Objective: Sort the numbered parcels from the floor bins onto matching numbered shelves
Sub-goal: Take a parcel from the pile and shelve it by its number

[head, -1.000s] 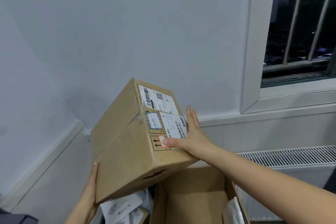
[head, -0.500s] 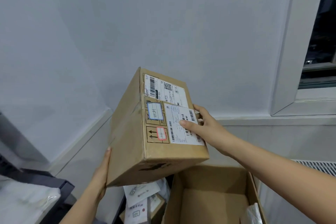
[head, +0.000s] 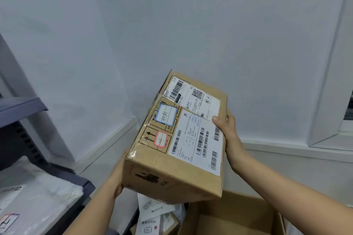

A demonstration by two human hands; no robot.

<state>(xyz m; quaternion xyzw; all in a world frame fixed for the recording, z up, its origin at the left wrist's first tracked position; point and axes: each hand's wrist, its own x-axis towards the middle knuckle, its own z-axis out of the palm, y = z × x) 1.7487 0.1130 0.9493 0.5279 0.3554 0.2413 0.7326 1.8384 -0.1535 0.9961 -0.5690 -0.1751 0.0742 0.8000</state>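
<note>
A brown cardboard parcel [head: 162, 170] with white shipping labels, a blue-framed sticker and a red-framed sticker is held up in front of me, tilted. My right hand [head: 228, 135] grips its right edge, thumb on the label. My left hand [head: 119, 175] holds the parcel's lower left side, mostly hidden behind it. Below, a floor bin [head: 158, 221] holds several small labelled parcels. An open cardboard box [head: 229, 221] stands at the lower right.
A dark metal shelf [head: 24, 107] stands at the left; its lower level [head: 84, 185] carries white plastic mailer bags [head: 38, 189]. A white wall corner is ahead and a window frame [head: 328, 101] is at the right.
My view has swung left, so the shelf came in and the window slid out. The parcel turned its labelled face towards me, and my right hand shifted from the label to the right edge.
</note>
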